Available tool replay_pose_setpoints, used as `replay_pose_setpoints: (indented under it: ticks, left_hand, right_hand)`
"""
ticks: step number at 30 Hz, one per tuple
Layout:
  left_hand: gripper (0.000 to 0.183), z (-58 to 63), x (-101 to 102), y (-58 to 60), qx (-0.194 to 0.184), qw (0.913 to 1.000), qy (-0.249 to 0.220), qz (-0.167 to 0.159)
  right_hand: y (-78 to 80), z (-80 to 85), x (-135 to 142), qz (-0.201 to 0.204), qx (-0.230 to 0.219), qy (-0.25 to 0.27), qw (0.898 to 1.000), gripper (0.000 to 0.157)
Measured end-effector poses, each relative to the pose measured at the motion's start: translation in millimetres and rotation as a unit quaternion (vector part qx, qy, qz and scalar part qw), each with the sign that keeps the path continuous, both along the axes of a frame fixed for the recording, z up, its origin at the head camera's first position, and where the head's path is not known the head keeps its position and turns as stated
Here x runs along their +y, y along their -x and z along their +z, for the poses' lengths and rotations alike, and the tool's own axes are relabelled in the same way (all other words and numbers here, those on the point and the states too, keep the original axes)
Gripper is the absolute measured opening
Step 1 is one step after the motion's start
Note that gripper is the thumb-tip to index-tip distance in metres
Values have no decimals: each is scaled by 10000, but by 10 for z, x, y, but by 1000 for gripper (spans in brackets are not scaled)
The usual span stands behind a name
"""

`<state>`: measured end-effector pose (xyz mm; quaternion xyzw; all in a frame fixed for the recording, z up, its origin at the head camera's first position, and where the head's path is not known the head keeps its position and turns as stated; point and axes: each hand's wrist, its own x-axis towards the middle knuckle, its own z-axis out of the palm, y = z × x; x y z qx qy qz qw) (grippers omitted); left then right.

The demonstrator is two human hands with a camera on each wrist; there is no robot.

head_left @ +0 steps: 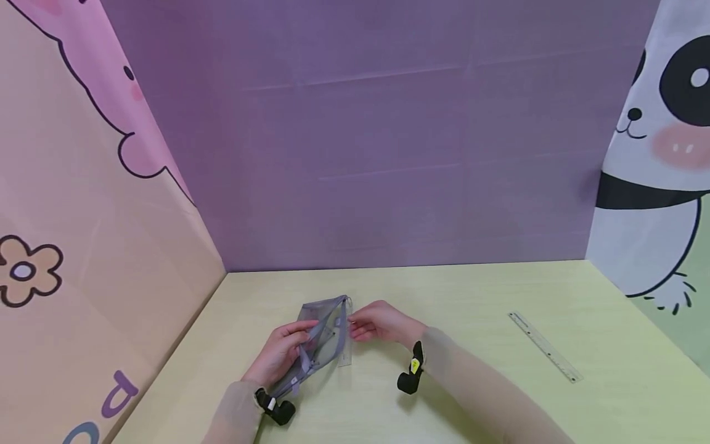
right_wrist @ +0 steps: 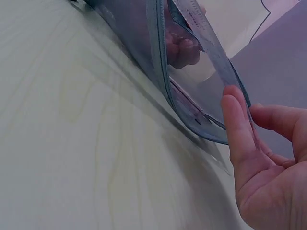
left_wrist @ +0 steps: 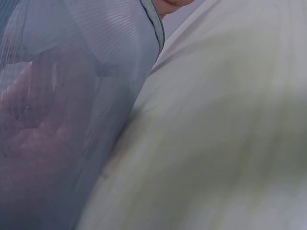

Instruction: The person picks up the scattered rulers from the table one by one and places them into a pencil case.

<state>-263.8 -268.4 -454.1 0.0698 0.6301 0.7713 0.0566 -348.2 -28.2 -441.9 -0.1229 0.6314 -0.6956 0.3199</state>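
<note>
A grey-blue see-through zip pouch point(head_left: 320, 308) is held up above the table, its zipped mouth parted toward the right. My left hand point(head_left: 279, 350) grips the pouch by its left side; part of that hand shows through the mesh in the right wrist view. Between the thumb and fingers of my right hand point(head_left: 383, 322) is a clear ruler point(right_wrist: 213, 50), pinched beside the pouch's mouth. Its lower end hangs below the fingers in the head view. The pouch fills the left of the left wrist view, hiding most of the left hand's fingers.
A second clear ruler point(head_left: 545, 346) lies slanted on the right of the pale wooden table point(head_left: 444, 287). A purple backdrop point(head_left: 355, 135) rises behind the table, with printed cartoon panels on both sides.
</note>
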Motion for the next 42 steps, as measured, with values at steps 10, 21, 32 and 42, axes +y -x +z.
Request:
replay_pose_setpoints:
  ticks: [10,21,32,42]
  left_hand:
    - [28,22,9,-28,-5,9999,14,151]
    - [33,34,21,-19,-13,10000,-51,63]
    - [28,37,10,-24,-3,10000,61,46]
    - [28,24,1,-24,-78,9999,74,27]
  right_hand:
    - [-29,-14,-222,-401,-273,91,9988,22]
    - [-59,-53,-385,-605,-162,39,9980,13]
    - [-111,-68,-510,-586,384,-542,9961,15]
    - [-121,-61,-440,-500,848,-985,9902,20]
